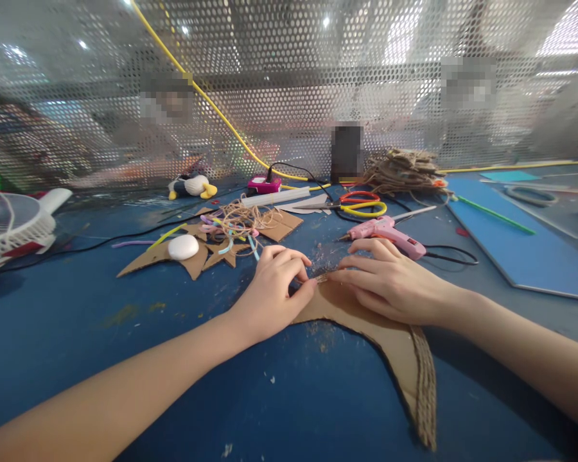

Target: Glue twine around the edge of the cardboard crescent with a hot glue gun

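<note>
A crescent-shaped cardboard piece [390, 346] lies on the blue table [125, 359], part of its rim wrapped in brown twine [426, 385]. My left hand [274, 292] has its fingers curled and pinches the cardboard's pointed tip. My right hand [390, 282] lies across the cardboard, fingers pressed together at the same tip, thumb meeting the left thumb. Just beyond my right hand lies a pink glue gun [390, 234].
Cardboard star cutouts [197, 253] with a white oval object [183, 247] and tangled twine and pipe cleaners [236, 224] lie ahead left. Scissors with yellow and red handles [363, 204], a twine bundle [399, 170], a white fan [14, 224] and a blue board [525, 250] surround them. A perforated metal screen [289, 83] closes the back.
</note>
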The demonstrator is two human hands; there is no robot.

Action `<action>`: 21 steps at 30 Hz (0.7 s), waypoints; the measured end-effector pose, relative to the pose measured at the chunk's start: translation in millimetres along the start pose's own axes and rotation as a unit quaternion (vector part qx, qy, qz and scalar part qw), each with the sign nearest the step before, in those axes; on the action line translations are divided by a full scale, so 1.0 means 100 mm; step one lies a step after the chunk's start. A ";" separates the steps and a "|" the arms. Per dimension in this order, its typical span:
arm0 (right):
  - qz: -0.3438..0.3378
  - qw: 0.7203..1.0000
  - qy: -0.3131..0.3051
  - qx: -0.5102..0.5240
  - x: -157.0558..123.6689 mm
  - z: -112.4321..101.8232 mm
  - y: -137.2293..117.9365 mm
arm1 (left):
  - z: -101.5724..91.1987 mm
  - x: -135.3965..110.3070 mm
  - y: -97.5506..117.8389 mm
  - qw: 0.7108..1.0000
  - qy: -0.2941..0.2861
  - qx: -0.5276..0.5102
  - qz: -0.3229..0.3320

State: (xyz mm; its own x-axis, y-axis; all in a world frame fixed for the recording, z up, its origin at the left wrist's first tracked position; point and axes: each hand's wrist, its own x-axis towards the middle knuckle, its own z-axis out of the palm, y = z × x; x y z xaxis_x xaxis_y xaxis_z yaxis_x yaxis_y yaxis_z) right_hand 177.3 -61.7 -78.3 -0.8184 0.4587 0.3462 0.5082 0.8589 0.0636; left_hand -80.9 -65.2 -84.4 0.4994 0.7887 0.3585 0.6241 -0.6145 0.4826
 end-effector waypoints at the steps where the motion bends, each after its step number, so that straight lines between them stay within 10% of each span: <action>1: -0.001 1.000 -0.001 0.001 0.00 0.00 0.00 | 0.00 0.00 0.00 1.000 0.000 -0.001 0.000; 21: 0.005 1.000 0.006 0.017 0.04 -0.01 -0.04 | 0.02 -0.01 -0.02 1.000 0.013 -0.024 0.000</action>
State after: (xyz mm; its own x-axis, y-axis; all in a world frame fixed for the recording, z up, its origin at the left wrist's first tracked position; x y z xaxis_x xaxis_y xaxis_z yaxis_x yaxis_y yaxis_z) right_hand 172.7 -63.7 -76.1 -0.8099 0.4640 0.3588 0.5062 0.8620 0.0280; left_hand -81.6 -65.2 -87.3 0.4826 0.7893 0.3796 0.5938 -0.6135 0.5207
